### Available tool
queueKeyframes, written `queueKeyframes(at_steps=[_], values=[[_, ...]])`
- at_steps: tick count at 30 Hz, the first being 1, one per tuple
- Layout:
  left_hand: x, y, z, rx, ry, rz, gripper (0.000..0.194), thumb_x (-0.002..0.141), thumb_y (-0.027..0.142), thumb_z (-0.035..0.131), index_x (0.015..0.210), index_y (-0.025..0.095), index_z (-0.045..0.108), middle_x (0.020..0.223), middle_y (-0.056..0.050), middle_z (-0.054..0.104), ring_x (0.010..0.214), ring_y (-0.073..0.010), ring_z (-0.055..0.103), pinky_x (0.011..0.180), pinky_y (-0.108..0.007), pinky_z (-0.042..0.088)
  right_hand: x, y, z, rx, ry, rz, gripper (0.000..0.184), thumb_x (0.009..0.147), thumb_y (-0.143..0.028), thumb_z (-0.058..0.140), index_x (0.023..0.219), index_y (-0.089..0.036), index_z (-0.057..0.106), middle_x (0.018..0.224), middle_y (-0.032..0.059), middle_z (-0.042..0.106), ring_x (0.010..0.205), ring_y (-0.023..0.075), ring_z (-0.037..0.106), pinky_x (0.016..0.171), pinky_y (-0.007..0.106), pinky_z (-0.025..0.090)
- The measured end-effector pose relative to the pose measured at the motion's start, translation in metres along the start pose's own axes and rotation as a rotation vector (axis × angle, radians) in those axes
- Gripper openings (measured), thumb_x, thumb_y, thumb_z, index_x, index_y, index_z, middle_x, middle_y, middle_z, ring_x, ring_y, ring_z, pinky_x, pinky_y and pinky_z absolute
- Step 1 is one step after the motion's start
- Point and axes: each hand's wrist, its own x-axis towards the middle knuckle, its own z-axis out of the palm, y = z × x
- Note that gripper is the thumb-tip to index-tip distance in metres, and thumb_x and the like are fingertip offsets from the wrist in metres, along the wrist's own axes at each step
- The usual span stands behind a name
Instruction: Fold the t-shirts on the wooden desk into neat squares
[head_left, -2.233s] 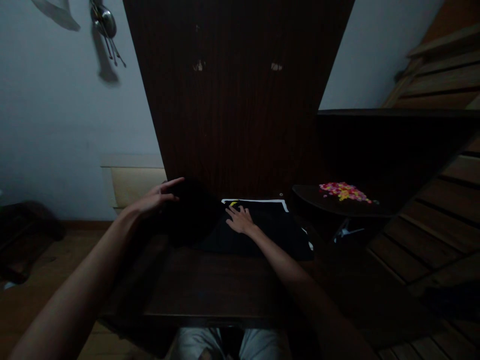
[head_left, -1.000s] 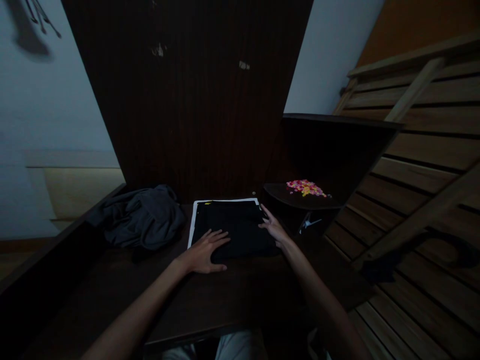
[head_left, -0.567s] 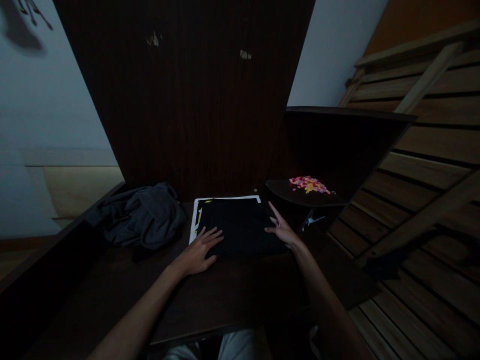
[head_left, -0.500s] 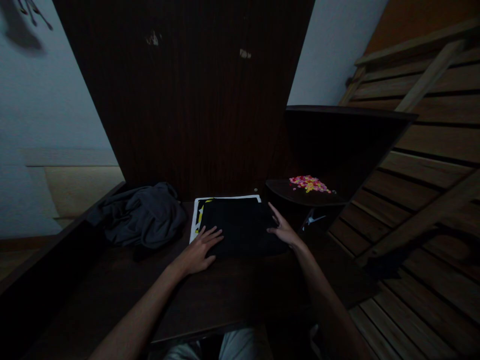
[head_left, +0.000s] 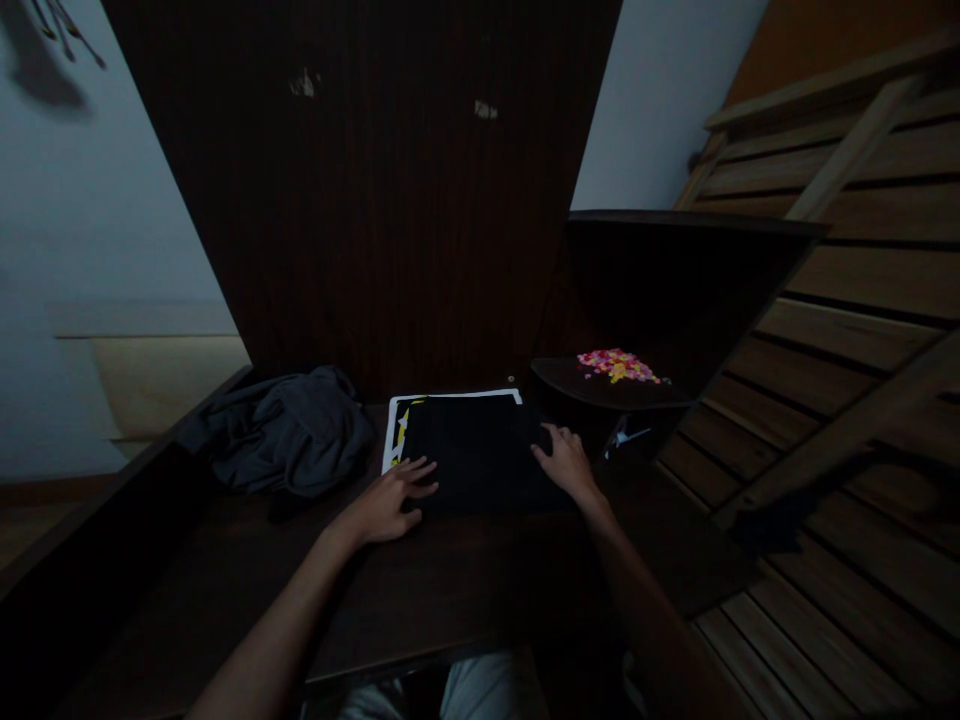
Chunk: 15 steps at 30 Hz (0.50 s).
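Note:
A folded black cloth (head_left: 480, 450), possibly a garment, lies flat on the dark wooden desk. Under its left and far edges shows a white-rimmed sheet or board (head_left: 457, 396) with yellow and black print; the rest of it is covered. My left hand (head_left: 390, 500) rests palm down at the cloth's near left corner, fingers spread. At the right edge of the cloth is my right hand (head_left: 568, 463), its fingers bent and the thumb apart from the index finger. No cloth shows pinched between them. A crumpled dark grey cloth (head_left: 292, 430) lies left of the board.
Small pink, red and yellow pieces (head_left: 619, 366) are heaped on a rounded corner shelf (head_left: 555, 374) at the right. Beneath it is a pale clip-like object (head_left: 626, 437). A tall dark panel (head_left: 367, 230) backs the desk, and wooden slats (head_left: 862, 330) stand at the right.
My left hand came from the far left onto the cloth. My right hand went to the cloth's right edge, and its stretched fingers have since bent. The black cloth shifted right, baring more yellow print.

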Motion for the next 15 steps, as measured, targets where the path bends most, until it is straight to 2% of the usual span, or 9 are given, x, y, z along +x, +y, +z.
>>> queueKeyframes(at_steps=[2,4,6,8,12,15], values=[[-0.001,0.003,-0.004,-0.021,0.070,-0.049,0.036,0.083,0.037,0.060,0.112,0.021,0.074,0.149,-0.010,0.048,0.142,-0.0306,0.036,0.116,-0.052,0.027,0.002,0.003,0.002,0.056,0.001,0.026,0.043,0.086,-0.031,0.061,0.126,-0.016,0.056,0.109,0.0130,0.065,0.102,0.0267,0.062,0.092,0.039,0.048],[0.001,0.002,-0.004,-0.048,0.224,-0.140,0.036,0.086,0.046,0.056,0.099,0.020,0.077,0.146,-0.011,0.052,0.138,-0.0317,0.040,0.115,-0.051,0.030,0.005,0.005,0.004,0.120,-0.002,0.071,0.041,0.084,-0.030,0.063,0.122,-0.016,0.056,0.108,0.0116,0.067,0.100,0.0244,0.064,0.088,0.035,0.049],[0.005,-0.003,0.000,-0.100,0.393,-0.239,0.035,0.085,0.044,0.056,0.101,0.019,0.075,0.139,-0.013,0.056,0.131,-0.0310,0.048,0.112,-0.050,0.035,0.007,0.008,0.005,0.158,0.001,0.126,0.038,0.082,-0.032,0.066,0.116,-0.017,0.058,0.106,0.0110,0.068,0.099,0.0236,0.066,0.085,0.033,0.049],[0.009,-0.014,0.005,-0.206,0.506,-0.329,0.038,0.080,0.040,0.063,0.110,0.018,0.070,0.128,-0.013,0.062,0.118,-0.0287,0.058,0.105,-0.046,0.043,0.009,0.010,0.005,0.173,0.002,0.177,0.038,0.078,-0.035,0.070,0.110,-0.016,0.062,0.104,0.0121,0.069,0.097,0.0242,0.067,0.082,0.033,0.050],[0.014,-0.033,0.012,-0.545,0.587,-0.481,0.048,0.068,0.040,0.075,0.108,0.017,0.063,0.105,-0.009,0.066,0.088,-0.0219,0.065,0.085,-0.039,0.053,0.012,0.014,0.003,0.236,-0.018,0.227,0.031,0.072,-0.039,0.075,0.093,-0.018,0.067,0.094,0.0118,0.072,0.090,0.0256,0.069,0.074,0.032,0.050],[0.017,-0.034,0.011,-0.817,0.577,-0.489,0.060,0.061,0.041,0.082,0.112,0.018,0.060,0.111,-0.008,0.064,0.087,-0.0192,0.065,0.081,-0.036,0.054,0.012,0.014,0.000,0.321,-0.040,0.220,0.023,0.069,-0.039,0.076,0.081,-0.021,0.068,0.086,0.0080,0.073,0.086,0.0253,0.069,0.069,0.031,0.049]])
